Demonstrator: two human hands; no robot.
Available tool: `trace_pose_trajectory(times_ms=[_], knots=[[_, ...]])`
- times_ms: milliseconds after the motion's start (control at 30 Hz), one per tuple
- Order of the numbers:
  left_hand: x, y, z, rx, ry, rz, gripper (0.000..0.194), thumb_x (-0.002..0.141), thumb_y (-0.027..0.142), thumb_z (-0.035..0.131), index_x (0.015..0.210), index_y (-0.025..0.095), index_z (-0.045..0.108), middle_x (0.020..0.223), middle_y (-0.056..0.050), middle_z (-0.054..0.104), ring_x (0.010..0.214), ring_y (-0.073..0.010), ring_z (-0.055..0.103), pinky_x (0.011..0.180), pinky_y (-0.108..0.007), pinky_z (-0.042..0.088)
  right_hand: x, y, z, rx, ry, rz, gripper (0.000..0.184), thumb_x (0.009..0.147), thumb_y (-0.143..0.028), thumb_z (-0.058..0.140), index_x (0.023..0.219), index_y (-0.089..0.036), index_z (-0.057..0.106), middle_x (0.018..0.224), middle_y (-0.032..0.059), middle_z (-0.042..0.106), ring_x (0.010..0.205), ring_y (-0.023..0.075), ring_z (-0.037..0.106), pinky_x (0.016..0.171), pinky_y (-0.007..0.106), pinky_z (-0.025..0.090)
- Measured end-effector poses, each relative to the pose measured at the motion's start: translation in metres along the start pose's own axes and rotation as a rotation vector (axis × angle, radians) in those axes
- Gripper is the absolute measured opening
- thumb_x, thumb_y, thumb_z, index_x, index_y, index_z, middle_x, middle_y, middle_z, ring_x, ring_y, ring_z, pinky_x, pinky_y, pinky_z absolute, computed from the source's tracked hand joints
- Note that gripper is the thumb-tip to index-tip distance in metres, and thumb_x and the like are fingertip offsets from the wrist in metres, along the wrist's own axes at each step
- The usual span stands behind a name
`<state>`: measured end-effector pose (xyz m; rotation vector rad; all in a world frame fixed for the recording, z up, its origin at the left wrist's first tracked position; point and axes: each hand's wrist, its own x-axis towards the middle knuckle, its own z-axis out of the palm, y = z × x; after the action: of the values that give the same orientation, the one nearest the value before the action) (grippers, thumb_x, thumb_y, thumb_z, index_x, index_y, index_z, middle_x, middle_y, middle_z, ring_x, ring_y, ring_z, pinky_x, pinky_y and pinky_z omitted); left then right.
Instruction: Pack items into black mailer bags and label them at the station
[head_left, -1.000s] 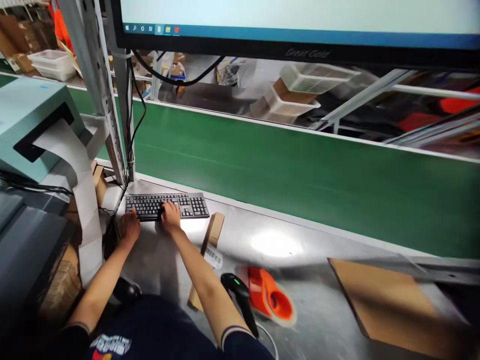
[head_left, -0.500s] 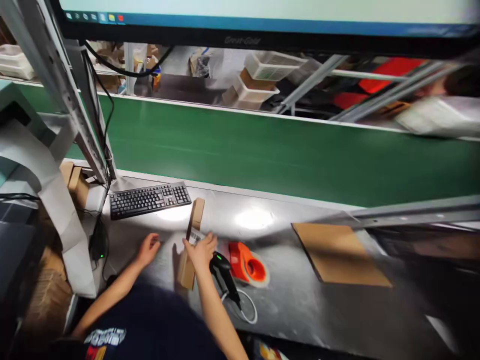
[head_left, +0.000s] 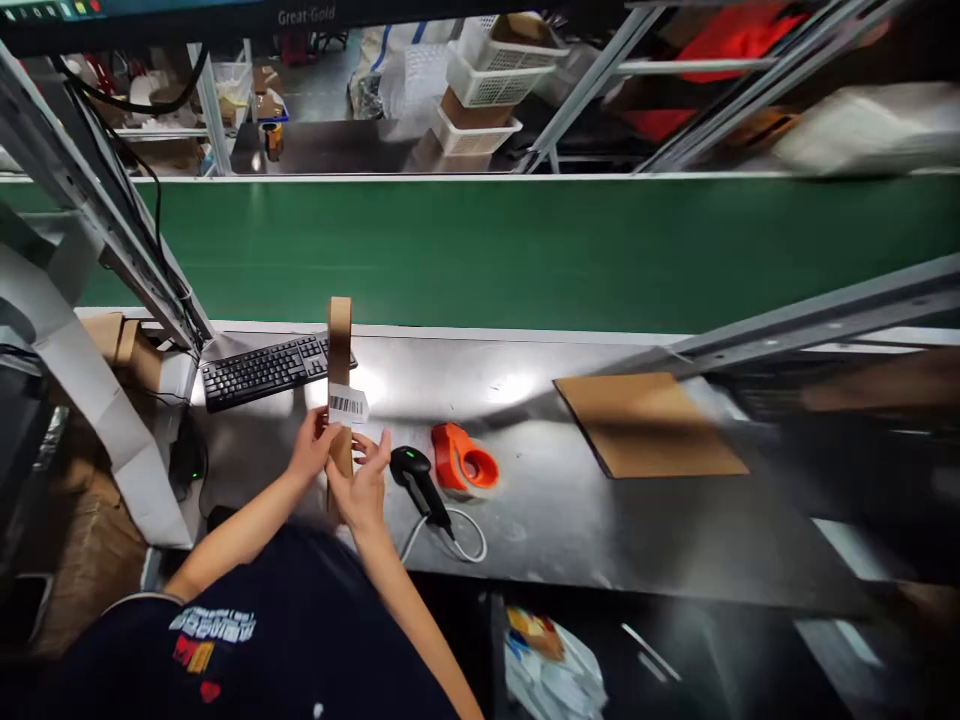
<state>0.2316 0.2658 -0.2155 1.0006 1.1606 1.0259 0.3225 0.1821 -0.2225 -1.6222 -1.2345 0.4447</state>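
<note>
Both my hands hold a flat, narrow cardboard box (head_left: 340,345) upright over the steel workbench (head_left: 540,500). A white barcode label (head_left: 347,405) is stuck on its side. My left hand (head_left: 313,447) grips the box's left edge just below the label. My right hand (head_left: 365,488) clasps the lower part from the right. Right beside my right hand lies a black barcode scanner (head_left: 417,476) with a green light and a white cable.
An orange tape dispenser (head_left: 463,463) sits right of the scanner. A black keyboard (head_left: 262,370) lies behind the box. A flat cardboard sheet (head_left: 649,424) lies farther right. A green conveyor belt (head_left: 525,250) runs along the back. Label paper (head_left: 90,400) hangs at the left.
My hands left the keyboard, reached for the cardboard box lying on the bench, and lifted it upright. The camera view swung downward and to the right.
</note>
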Motion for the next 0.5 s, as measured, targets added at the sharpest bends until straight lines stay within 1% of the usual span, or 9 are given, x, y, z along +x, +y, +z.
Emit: trace_pose_trajectory(times_ms=[67, 100, 133, 167, 200, 267, 333, 400, 500], knots=[[-0.01, 0.036, -0.009, -0.012, 0.048, 0.127, 0.034, 0.089, 0.041, 0.073, 0.116, 0.021, 0.068, 0.113, -0.008, 0.078, 0.106, -0.0223, 0.073, 0.099, -0.036, 0.059, 0.002, -0.022, -0.006, 0.174, 0.016, -0.089, 0.102, 0.094, -0.046, 0.075, 0.17, -0.025, 0.009, 0.137, 0.0153, 0.067, 0.122, 0.0294, 0.069, 0.105, 0.053, 0.059], [-0.015, 0.053, -0.014, -0.011, 0.068, 0.173, 0.033, 0.089, 0.041, 0.073, 0.115, 0.022, 0.068, 0.113, -0.008, 0.078, 0.106, -0.0223, 0.073, 0.099, -0.036, 0.059, 0.004, -0.026, -0.007, 0.264, 0.02, -0.103, 0.095, 0.095, -0.044, 0.073, 0.169, -0.026, 0.016, 0.137, 0.0146, 0.067, 0.125, 0.0288, 0.068, 0.107, 0.054, 0.058], [-0.02, 0.069, -0.018, -0.011, 0.085, 0.207, 0.032, 0.089, 0.042, 0.074, 0.114, 0.022, 0.067, 0.112, -0.007, 0.078, 0.106, -0.0226, 0.074, 0.099, -0.036, 0.059, 0.008, -0.025, -0.008, 0.34, 0.026, -0.095, 0.085, 0.098, -0.043, 0.07, 0.167, -0.027, 0.023, 0.137, 0.0143, 0.068, 0.126, 0.0287, 0.068, 0.109, 0.055, 0.057], [-0.024, 0.082, -0.023, -0.015, 0.1, 0.224, 0.033, 0.089, 0.042, 0.074, 0.113, 0.022, 0.067, 0.111, -0.007, 0.079, 0.105, -0.0229, 0.075, 0.098, -0.037, 0.06, 0.015, -0.018, -0.007, 0.391, 0.033, -0.071, 0.074, 0.1, -0.043, 0.066, 0.164, -0.026, 0.032, 0.137, 0.0146, 0.068, 0.126, 0.0287, 0.068, 0.108, 0.055, 0.058], [-0.027, 0.093, -0.027, -0.02, 0.113, 0.227, 0.033, 0.089, 0.043, 0.075, 0.113, 0.022, 0.066, 0.109, -0.007, 0.079, 0.102, -0.0233, 0.076, 0.096, -0.038, 0.061, 0.024, -0.005, -0.004, 0.405, 0.033, -0.035, 0.063, 0.103, -0.043, 0.061, 0.159, -0.025, 0.04, 0.136, 0.0155, 0.069, 0.124, 0.0289, 0.069, 0.106, 0.055, 0.058], [-0.033, 0.109, -0.034, -0.021, 0.147, 0.215, 0.036, 0.088, 0.045, 0.075, 0.113, 0.023, 0.064, 0.105, -0.007, 0.08, 0.099, -0.0241, 0.077, 0.093, -0.04, 0.063, 0.05, 0.03, 0.007, 0.278, -0.023, 0.029, 0.05, 0.104, -0.045, 0.053, 0.147, -0.02, 0.053, 0.134, 0.018, 0.07, 0.121, 0.0301, 0.07, 0.103, 0.055, 0.059], [-0.038, 0.117, -0.041, -0.018, 0.189, 0.209, 0.037, 0.088, 0.047, 0.075, 0.113, 0.022, 0.064, 0.105, -0.007, 0.08, 0.099, -0.0251, 0.078, 0.092, -0.041, 0.064, 0.084, 0.068, 0.023, 0.073, -0.125, 0.053, 0.046, 0.1, -0.044, 0.054, 0.134, -0.016, 0.064, 0.131, 0.0207, 0.071, 0.121, 0.0329, 0.068, 0.107, 0.058, 0.057], [-0.041, 0.12, -0.049, -0.028, 0.241, 0.212, 0.038, 0.088, 0.049, 0.075, 0.111, 0.022, 0.064, 0.106, -0.008, 0.08, 0.101, -0.0257, 0.078, 0.093, -0.041, 0.064, 0.117, 0.098, 0.04, -0.085, -0.222, 0.035, 0.044, 0.094, -0.038, 0.058, 0.127, -0.013, 0.07, 0.132, 0.0236, 0.07, 0.126, 0.0361, 0.064, 0.114, 0.061, 0.052], [-0.041, 0.122, -0.062, -0.075, 0.339, 0.203, 0.039, 0.088, 0.051, 0.074, 0.112, 0.022, 0.063, 0.102, -0.006, 0.079, 0.096, -0.0246, 0.079, 0.088, -0.041, 0.066, 0.153, 0.124, 0.063, -0.293, -0.312, 0.009, 0.045, 0.09, -0.03, 0.063, 0.13, -0.012, 0.073, 0.145, 0.0262, 0.063, 0.14, 0.04, 0.054, 0.116, 0.061, 0.049]])
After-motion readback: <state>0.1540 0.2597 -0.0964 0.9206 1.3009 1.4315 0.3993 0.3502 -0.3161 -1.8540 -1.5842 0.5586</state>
